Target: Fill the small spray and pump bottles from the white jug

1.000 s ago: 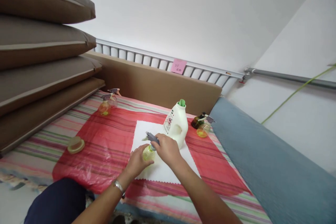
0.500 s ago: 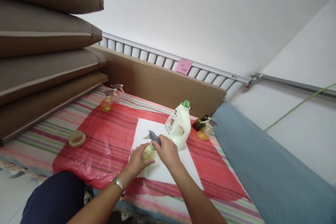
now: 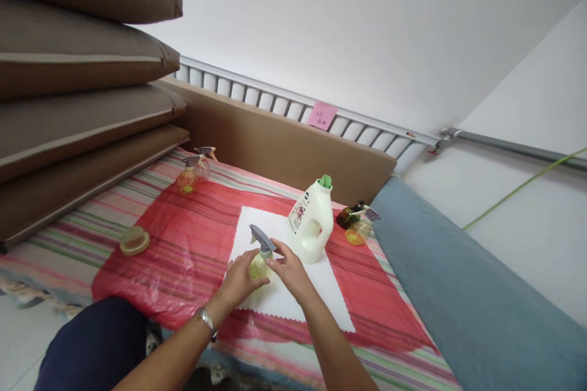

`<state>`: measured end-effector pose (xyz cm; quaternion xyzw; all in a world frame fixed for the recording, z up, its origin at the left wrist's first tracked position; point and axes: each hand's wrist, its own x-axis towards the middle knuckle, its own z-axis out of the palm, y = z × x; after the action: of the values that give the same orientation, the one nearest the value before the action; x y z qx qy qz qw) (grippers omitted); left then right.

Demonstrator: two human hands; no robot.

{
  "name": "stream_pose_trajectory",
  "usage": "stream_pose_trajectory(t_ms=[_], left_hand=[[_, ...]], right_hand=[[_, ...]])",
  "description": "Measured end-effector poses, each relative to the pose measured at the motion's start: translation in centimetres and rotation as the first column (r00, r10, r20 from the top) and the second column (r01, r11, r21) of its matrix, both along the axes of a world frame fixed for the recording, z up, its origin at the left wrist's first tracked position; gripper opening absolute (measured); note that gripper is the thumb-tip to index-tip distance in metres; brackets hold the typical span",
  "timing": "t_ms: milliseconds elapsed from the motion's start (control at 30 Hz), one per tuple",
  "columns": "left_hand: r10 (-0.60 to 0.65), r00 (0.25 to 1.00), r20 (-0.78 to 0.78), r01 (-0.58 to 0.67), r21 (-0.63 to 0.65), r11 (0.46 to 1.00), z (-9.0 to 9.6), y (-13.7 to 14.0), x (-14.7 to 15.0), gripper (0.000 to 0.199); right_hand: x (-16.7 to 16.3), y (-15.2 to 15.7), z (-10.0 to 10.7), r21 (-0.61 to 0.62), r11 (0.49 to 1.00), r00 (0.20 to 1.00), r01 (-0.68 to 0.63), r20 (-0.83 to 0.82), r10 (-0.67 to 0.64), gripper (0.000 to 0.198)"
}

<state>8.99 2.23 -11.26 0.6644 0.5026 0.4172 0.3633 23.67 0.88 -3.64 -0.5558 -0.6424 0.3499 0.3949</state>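
A small clear spray bottle (image 3: 259,267) with yellowish liquid and a grey trigger head (image 3: 263,238) stands upright over the white sheet (image 3: 337,305). My left hand (image 3: 239,278) is wrapped round the bottle's body from the left. From the right, my right hand (image 3: 290,272) has its thumb and fingers at the neck, just under the trigger head. Just beyond my right hand, a large pale green jug (image 3: 316,220) with a green spout and a printed label stands on the sheet.
Two spray bottles (image 3: 187,180) stand at the back left; another spray bottle (image 3: 360,232) and a dark bottle (image 3: 348,217) are right of the jug. A round lid-like item (image 3: 134,241) lies on the red plastic sheet (image 3: 183,226). Stacked brown cushions (image 3: 92,113) rise at left.
My right hand has slid from the trigger head down to the bottle's neck. The trigger head has turned a little and now sits straighter. My left hand stays on the bottle.
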Motion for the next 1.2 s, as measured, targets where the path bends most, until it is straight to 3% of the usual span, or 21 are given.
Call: stream_pose_trajectory(t_ms=[233, 600, 1067, 1200], left_hand=[[-0.017, 0.998, -0.055, 0.021, 0.068, 0.997, -0.9, 0.3, 0.0, 0.065], [-0.045, 0.995, -0.089, 0.051, 0.066, 0.997, -0.1, 0.2, 0.2, 0.065], [-0.065, 0.985, -0.16, 0.072, 0.041, 0.997, -0.1, 0.2, 0.1, 0.064], [-0.057, 0.989, -0.135, 0.064, 0.049, 0.997, -0.3, 0.2, -0.1, 0.065]], right_hand=[[-0.6, 1.0, -0.5, 0.007, 0.999, 0.987, -0.035, -0.157, 0.035, 0.025], [-1.0, 0.1, -3.0, -0.031, 0.999, 0.874, -0.013, -0.485, -0.004, 0.037], [-1.4, 0.8, -4.9, -0.008, 0.993, 0.854, 0.114, -0.51, -0.102, 0.029], [-1.1, 0.9, -4.6, 0.0, 0.995, 0.877, 0.095, -0.473, -0.084, 0.043]])
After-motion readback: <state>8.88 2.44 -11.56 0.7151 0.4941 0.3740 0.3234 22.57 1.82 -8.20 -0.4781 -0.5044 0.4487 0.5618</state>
